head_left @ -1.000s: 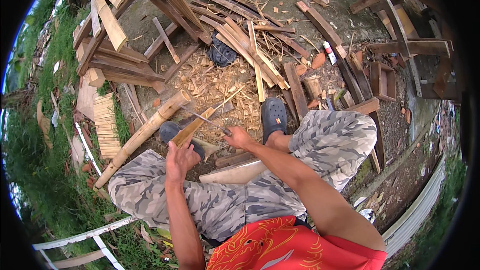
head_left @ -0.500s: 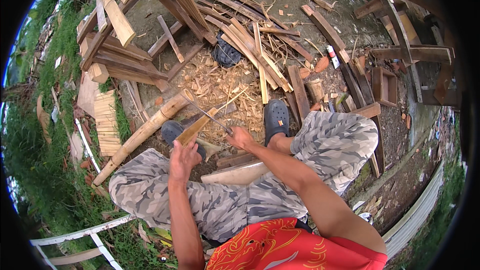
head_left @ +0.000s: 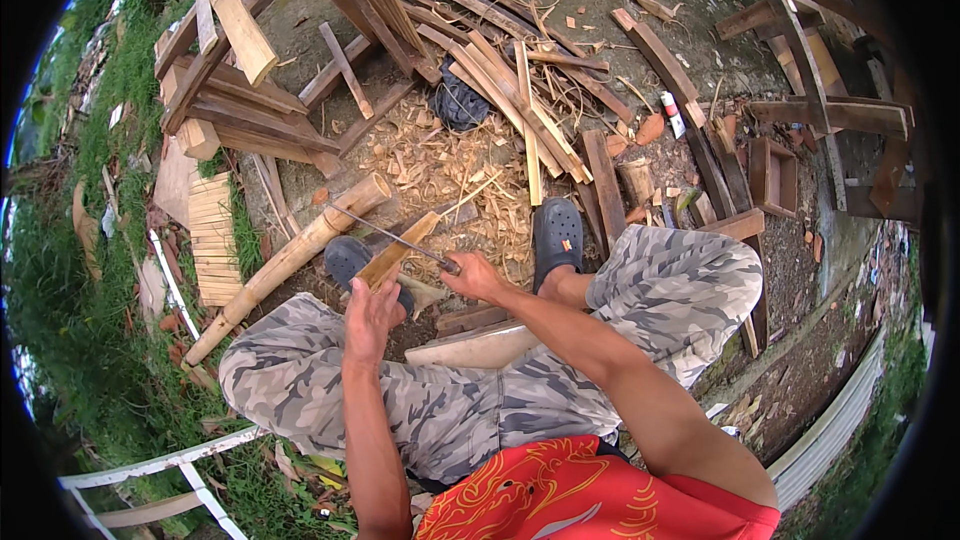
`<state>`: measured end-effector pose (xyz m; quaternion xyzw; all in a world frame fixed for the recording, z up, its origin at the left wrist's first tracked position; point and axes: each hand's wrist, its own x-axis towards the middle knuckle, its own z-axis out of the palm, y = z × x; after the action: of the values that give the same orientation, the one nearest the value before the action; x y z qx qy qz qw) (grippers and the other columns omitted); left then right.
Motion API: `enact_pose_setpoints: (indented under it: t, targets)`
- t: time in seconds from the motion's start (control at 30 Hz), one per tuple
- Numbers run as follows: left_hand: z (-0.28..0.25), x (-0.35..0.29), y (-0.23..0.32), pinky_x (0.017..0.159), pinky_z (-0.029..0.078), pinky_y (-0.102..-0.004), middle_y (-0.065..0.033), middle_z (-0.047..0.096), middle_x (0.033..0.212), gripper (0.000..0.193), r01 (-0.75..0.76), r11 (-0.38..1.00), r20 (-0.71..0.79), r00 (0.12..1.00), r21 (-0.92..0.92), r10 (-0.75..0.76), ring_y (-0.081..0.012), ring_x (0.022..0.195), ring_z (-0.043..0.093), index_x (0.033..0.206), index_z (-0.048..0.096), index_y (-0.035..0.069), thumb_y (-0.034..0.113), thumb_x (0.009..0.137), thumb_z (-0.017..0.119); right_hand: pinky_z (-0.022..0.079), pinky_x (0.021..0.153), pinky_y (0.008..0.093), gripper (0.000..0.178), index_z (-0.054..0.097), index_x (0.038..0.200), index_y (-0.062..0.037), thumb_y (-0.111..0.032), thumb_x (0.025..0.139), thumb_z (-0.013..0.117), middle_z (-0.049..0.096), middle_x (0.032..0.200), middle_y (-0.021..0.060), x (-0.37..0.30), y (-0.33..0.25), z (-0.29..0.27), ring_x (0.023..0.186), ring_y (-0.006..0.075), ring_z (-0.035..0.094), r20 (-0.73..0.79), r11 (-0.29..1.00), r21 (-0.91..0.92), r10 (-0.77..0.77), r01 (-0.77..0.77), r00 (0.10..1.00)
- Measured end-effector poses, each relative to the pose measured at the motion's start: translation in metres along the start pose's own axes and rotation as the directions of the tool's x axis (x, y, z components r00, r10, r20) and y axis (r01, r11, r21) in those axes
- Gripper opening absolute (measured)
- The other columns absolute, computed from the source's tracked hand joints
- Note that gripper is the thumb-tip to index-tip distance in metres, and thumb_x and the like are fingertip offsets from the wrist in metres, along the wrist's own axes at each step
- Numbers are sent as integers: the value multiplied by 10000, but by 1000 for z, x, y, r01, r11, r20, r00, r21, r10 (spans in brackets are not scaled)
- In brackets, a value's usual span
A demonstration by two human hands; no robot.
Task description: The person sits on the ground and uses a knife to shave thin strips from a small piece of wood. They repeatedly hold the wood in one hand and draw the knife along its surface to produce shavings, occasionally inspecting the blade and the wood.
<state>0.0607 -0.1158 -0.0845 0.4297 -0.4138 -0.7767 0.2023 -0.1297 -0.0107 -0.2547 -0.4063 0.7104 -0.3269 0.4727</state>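
My left hand (head_left: 370,318) is closed around the lower end of a flat, pointed bamboo slat (head_left: 385,264), which slants up and away to the right. In my right hand (head_left: 477,277) is the handle of a long, thin-bladed knife (head_left: 426,252). Its blade runs up to the left across the slat and appears to touch it. A thick bamboo pole (head_left: 290,262) lies slanting to the left of both hands. Wood shavings (head_left: 470,165) cover the ground beyond the slat, between my dark clogs (head_left: 557,235).
Beyond the shavings lies a pile of bamboo and wood strips (head_left: 515,105) beside a dark bundle (head_left: 459,103). A wooden frame (head_left: 265,125) stands far left, near a row of cut slats (head_left: 213,240). At right are a small wooden box (head_left: 774,175) and another frame (head_left: 805,60).
My right hand has shifted slightly left, and the knife blade has slid leftward across the slat, its tip now farther left. My left hand and the slat stay nearly in place.
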Motion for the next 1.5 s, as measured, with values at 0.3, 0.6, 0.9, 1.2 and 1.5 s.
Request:
enact_pose_setpoints:
  t: [0.3,0.6,0.9,1.2,1.5]
  targets:
    - [0,-1,-1,1188,274,-500,-199,438,1511,780,-8,1000,-13,1000,10,8,-332,1442,387,1500,325,-56,581,1050,323,520,754,526,262,668,921,-46,-293,838,649,696,807,229,3,-9,8,805,424,680,-48,974,-12,-226,226,973]
    - [2,8,8,1200,200,-538,-196,442,1505,790,-29,997,-41,999,-70,26,-330,1449,377,1483,340,-66,592,1048,311,541,777,511,267,661,968,-56,-288,838,672,690,834,260,16,-21,-15,838,432,684,54,988,-142,75,-67,996]
    - [13,14,21,1227,116,-458,-289,333,1563,868,105,994,-75,991,-39,-108,-404,1506,204,1522,287,-52,640,1010,391,513,678,472,247,640,866,-16,-256,833,681,641,698,190,-5,-40,-19,683,371,653,-176,999,40,17,-10,984]
    - [11,18,6,1227,173,-461,-229,403,1529,782,75,997,-87,993,7,-75,-310,1466,339,1517,290,-53,570,1048,349,506,659,456,255,619,837,-28,-278,828,665,602,633,186,1,-28,-13,627,342,627,-189,1000,7,-4,6,982]
    - [10,14,4,1226,192,-424,-219,418,1514,820,52,997,-81,995,-65,-57,-305,1445,357,1512,296,-83,566,1031,435,502,663,464,280,595,812,-15,-289,827,654,610,658,215,-2,-15,-1,646,358,624,-96,985,-97,-149,140,984]
